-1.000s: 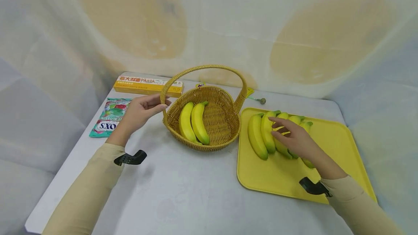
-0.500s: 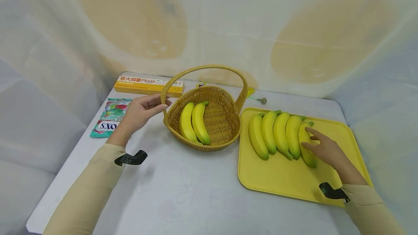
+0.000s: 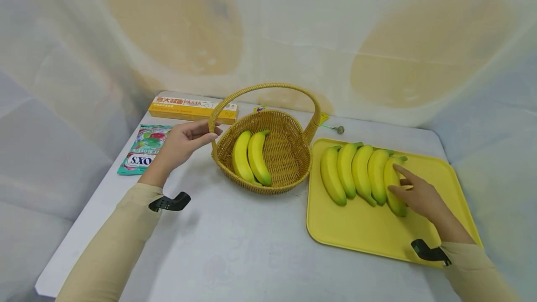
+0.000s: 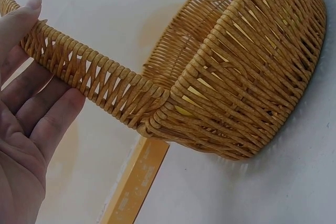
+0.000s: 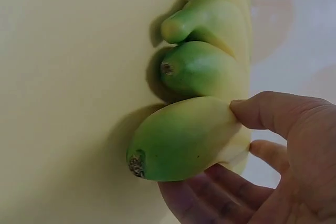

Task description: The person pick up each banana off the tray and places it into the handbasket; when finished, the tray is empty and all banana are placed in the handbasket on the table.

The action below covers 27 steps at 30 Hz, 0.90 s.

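My left hand [image 3: 181, 146] holds one side of the arched handle [image 3: 268, 86] of a wicker basket [image 3: 285, 160]. In the left wrist view, the thumb lies on one face of the handle and the fingers on the other. Two bananas [image 3: 258, 160] lie side by side inside the basket. On a yellow tray [image 3: 348, 234], my right hand [image 3: 421, 199] grips the rightmost banana [image 5: 178, 142] of a row, thumb on its upper side and fingers along its outer flank. The other bananas [image 3: 346, 167] lie beside it, close together, stems toward the back.
A pasta box [image 3: 190, 110] lies behind the basket at the left, with a green candy bag [image 3: 140, 153] in front of it. Small yellow-wrapped lollipops [image 3: 324, 118] lie behind the basket. Fabric walls [image 3: 293, 36] enclose the white table [image 3: 251, 246] at the back and sides.
My right hand has moved right across the row to the rightmost banana and taken hold of it. The left hand has stayed on the basket handle.
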{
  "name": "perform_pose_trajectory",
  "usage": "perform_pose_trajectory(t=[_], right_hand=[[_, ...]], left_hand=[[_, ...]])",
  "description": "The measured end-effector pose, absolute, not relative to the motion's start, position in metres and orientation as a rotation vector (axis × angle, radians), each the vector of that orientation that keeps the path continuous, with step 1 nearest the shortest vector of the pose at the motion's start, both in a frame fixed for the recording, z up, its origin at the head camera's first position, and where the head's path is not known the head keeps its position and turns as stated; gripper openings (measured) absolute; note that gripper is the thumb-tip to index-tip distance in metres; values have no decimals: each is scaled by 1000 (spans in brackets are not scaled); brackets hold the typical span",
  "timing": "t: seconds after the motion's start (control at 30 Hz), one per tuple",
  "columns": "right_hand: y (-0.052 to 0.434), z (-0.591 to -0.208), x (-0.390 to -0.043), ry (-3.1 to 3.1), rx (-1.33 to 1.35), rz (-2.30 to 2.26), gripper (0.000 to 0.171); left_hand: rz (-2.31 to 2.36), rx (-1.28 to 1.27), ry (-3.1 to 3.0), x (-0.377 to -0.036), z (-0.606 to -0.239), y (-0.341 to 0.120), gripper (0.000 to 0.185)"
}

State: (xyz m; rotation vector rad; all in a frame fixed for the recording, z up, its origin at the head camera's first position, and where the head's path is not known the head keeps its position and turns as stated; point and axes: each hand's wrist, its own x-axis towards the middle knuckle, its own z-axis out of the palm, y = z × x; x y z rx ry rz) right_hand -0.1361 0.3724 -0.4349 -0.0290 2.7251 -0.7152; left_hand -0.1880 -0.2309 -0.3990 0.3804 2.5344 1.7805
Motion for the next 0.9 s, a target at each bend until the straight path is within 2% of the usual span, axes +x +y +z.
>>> perform_pose_trajectory(t=[0.9], right_hand=[[299, -375, -109, 2637, -508, -906, 63]], left_hand=[[1751, 364, 2562, -187, -398, -230, 41]])
